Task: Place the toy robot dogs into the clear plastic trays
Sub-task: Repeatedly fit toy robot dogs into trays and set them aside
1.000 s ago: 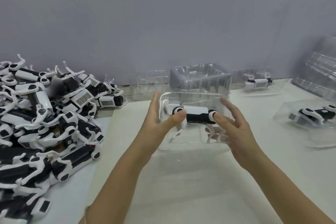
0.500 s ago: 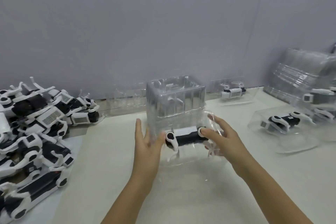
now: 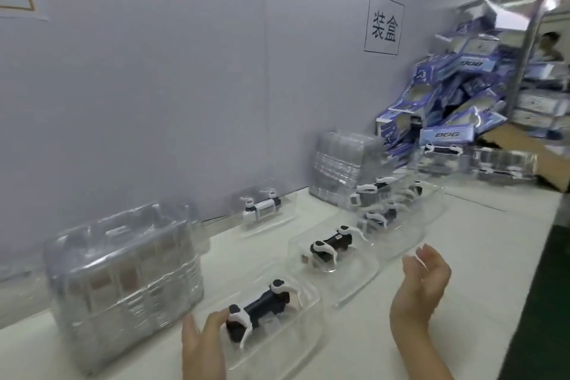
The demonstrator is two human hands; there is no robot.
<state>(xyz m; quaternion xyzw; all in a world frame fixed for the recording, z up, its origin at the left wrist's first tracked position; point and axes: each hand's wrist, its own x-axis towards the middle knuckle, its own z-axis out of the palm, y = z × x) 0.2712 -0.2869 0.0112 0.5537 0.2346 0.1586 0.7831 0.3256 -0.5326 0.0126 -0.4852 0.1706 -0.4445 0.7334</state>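
A black and white toy robot dog [image 3: 258, 307] lies in a clear plastic tray [image 3: 296, 345] near the table's front. My left hand [image 3: 202, 342] rests against the tray's left end, its thumb touching the dog's head. My right hand [image 3: 419, 287] hovers to the right of that tray, fingers relaxed and holding nothing. A second tray [image 3: 348, 274] further right holds another dog [image 3: 330, 244]. A third tray [image 3: 410, 225] with dogs sits behind it. One more dog in a tray [image 3: 262, 210] stands by the wall.
A tall stack of empty clear trays [image 3: 123, 274] stands at the left, and a second stack [image 3: 342, 163] leans by the wall. Blue product boxes [image 3: 456, 95] are piled at the back right. The table edge and a dark floor [image 3: 539, 302] run down the right.
The view has swung right, so the pile of loose dogs is out of sight. My right hand has come off the tray and dog. My left hand stays at the tray's left end.
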